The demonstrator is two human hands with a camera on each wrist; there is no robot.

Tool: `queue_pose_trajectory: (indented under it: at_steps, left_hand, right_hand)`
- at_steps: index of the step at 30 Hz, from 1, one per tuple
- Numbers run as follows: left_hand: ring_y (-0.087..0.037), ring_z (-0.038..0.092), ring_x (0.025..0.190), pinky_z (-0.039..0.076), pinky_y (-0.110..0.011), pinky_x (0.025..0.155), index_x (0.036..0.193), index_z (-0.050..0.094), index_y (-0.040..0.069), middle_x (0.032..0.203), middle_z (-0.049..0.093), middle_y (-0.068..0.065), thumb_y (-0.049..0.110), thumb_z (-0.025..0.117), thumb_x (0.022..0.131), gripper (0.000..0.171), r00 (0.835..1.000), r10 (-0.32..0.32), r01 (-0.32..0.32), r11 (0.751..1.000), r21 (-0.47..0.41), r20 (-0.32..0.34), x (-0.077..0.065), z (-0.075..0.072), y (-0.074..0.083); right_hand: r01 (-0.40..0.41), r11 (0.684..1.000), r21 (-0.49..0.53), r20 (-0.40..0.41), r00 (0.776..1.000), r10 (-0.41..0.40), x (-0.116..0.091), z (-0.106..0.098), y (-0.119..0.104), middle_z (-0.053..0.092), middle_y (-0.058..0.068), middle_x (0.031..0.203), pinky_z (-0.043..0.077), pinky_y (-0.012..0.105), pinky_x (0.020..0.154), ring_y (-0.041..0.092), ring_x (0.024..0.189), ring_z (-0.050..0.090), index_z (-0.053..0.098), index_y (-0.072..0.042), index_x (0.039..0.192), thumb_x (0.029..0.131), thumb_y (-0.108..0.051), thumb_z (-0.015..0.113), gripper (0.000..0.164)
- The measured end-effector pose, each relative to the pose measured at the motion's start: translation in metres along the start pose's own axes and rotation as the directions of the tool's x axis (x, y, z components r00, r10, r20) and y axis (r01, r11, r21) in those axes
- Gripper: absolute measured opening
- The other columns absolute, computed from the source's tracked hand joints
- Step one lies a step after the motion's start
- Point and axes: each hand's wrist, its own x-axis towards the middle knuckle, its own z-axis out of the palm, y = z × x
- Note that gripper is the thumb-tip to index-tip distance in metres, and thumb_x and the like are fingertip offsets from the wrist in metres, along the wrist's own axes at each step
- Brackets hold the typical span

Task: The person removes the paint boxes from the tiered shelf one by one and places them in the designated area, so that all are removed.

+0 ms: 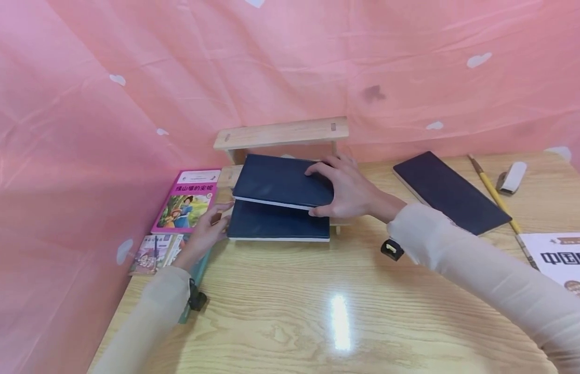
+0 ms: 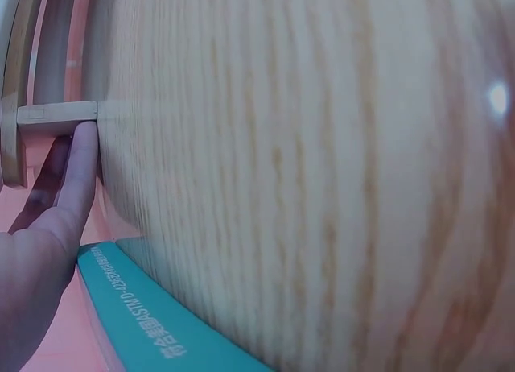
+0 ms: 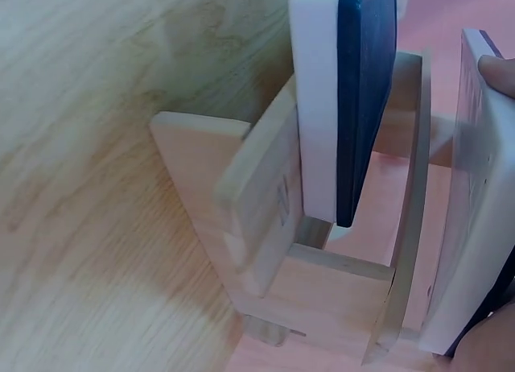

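Observation:
A dark blue notebook (image 1: 280,182) with white page edges is gripped at its right side by my right hand (image 1: 348,189), thumb below and fingers over the cover. It is tilted above a second dark blue notebook (image 1: 278,224), which lies on a small wooden rack (image 1: 282,134). The right wrist view shows a gap between the held notebook (image 3: 483,187) and the one in the rack (image 3: 319,106). My left hand (image 1: 208,228) is at the rack's left side; in the left wrist view its extended fingers touch the rack's wooden end (image 2: 56,114).
Left of the rack lie a pink-bordered picture book (image 1: 184,202), smaller books (image 1: 152,254) and a teal book (image 2: 161,307). To the right are another dark notebook (image 1: 451,192), a yellow brush (image 1: 493,192), a white stapler-like object (image 1: 513,177) and a white book (image 1: 558,254). Pink curtain (image 1: 411,67) hangs behind.

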Motion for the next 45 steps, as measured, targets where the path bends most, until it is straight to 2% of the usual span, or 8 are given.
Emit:
queue_pose_trajectory:
  at_steps: [6,12,17,22,29,32,39,45]
  left_hand:
    - [-0.027,0.052,0.107,0.052,-0.032,0.08,0.13,0.046,0.023,0.121,0.046,-0.016,0.017,0.045,0.095,0.035,1.0,-0.005,0.005,1.0,0.009,0.008,0.0,0.0,0.0]
    - [-0.028,0.053,0.106,0.052,-0.033,0.079,0.132,0.045,0.021,0.119,0.048,-0.018,0.016,0.044,0.096,0.036,1.0,0.019,-0.019,1.0,0.019,0.007,-0.001,-0.001,0.0]
    - [-0.027,0.053,0.107,0.052,-0.032,0.08,0.131,0.045,0.024,0.12,0.049,-0.016,0.019,0.044,0.096,0.036,1.0,0.018,-0.018,0.999,0.04,0.005,0.0,-0.002,0.001]
    - [-0.028,0.052,0.108,0.052,-0.032,0.081,0.131,0.045,0.024,0.12,0.049,-0.016,0.02,0.045,0.095,0.036,1.0,0.011,-0.011,0.999,0.047,0.002,0.0,-0.002,0.001]
    - [-0.027,0.05,0.112,0.051,-0.034,0.083,0.128,0.047,0.027,0.127,0.046,-0.012,0.022,0.046,0.095,0.034,1.0,-0.018,0.019,0.997,0.073,-0.012,0.0,-0.001,0.0]
    - [-0.027,0.051,0.112,0.051,-0.034,0.082,0.129,0.046,0.027,0.126,0.046,-0.013,0.021,0.045,0.095,0.034,1.0,-0.009,0.009,0.998,0.06,-0.006,0.0,-0.001,0.0]
    - [-0.028,0.052,0.109,0.052,-0.035,0.081,0.131,0.045,0.021,0.121,0.048,-0.017,0.015,0.044,0.095,0.036,0.999,0.036,-0.035,0.999,-0.037,0.027,-0.001,0.001,-0.001]
    - [-0.028,0.053,0.107,0.052,-0.034,0.081,0.13,0.046,0.02,0.124,0.047,-0.016,0.015,0.045,0.095,0.035,0.999,0.043,-0.042,0.999,-0.029,0.019,-0.001,0.001,-0.001]
  right_hand:
    - [-0.066,0.998,0.006,0.01,0.998,0.066,-0.018,-0.007,-0.001,0.042,0.011,0.128,0.029,0.05,0.09,0.028,0.113,0.033,0.052,-0.024,0.119,0.06,-0.054,0.073,0.069]
    - [-0.093,0.995,0.023,-0.051,0.994,0.094,-0.039,-0.015,0.001,0.043,0.008,0.125,0.032,0.046,0.083,0.028,0.108,0.034,0.053,-0.022,0.119,0.059,-0.052,0.076,0.071]
    - [-0.089,0.996,0.007,-0.119,0.989,0.089,-0.057,-0.021,0.006,0.045,0.009,0.125,0.029,0.048,0.079,0.029,0.108,0.036,0.055,-0.019,0.117,0.057,-0.05,0.078,0.071]
    - [-0.136,0.991,0.002,-0.132,0.982,0.135,-0.076,-0.03,0.006,0.046,0.008,0.123,0.025,0.047,0.078,0.028,0.106,0.034,0.055,-0.018,0.117,0.057,-0.049,0.078,0.072]
    - [-0.187,0.982,-0.011,-0.164,0.969,0.182,-0.102,-0.042,0.006,0.043,0.017,0.127,0.024,0.053,0.079,0.034,0.11,0.032,0.055,-0.016,0.117,0.055,-0.043,0.081,0.072]
    - [-0.194,0.981,-0.02,-0.199,0.962,0.186,-0.113,-0.046,0.005,0.044,0.017,0.123,0.024,0.054,0.078,0.035,0.109,0.033,0.056,-0.015,0.116,0.053,-0.04,0.082,0.073]
    - [-0.217,0.976,-0.019,-0.243,0.948,0.206,-0.147,-0.053,-0.002,0.045,0.017,0.121,0.023,0.055,0.077,0.035,0.105,0.033,0.057,-0.015,0.115,0.047,-0.036,0.083,0.075]
    - [-0.253,0.967,-0.023,-0.255,0.937,0.238,-0.175,-0.057,-0.007,0.045,0.016,0.121,0.023,0.052,0.073,0.034,0.103,0.034,0.058,-0.015,0.113,0.044,-0.035,0.085,0.077]
